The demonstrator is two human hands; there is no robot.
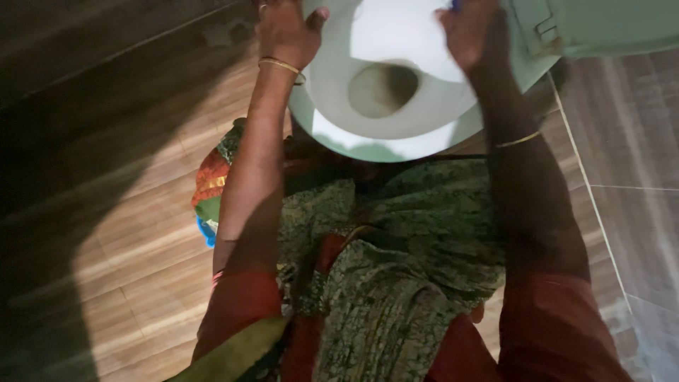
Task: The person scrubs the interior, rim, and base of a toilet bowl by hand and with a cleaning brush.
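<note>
Both hands on a pale green toilet.
The left hand (286,32) grips the toilet seat (424,106) rim's left side, thumb over the edge; the right hand (470,32) clasps its right side.

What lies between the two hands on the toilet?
In the head view, between the left hand and the right hand lies the white toilet seat and, just below, the open bowl; nothing else.

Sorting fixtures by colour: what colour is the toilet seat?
White toilet seat, over a pale green bowl; head view.
</note>
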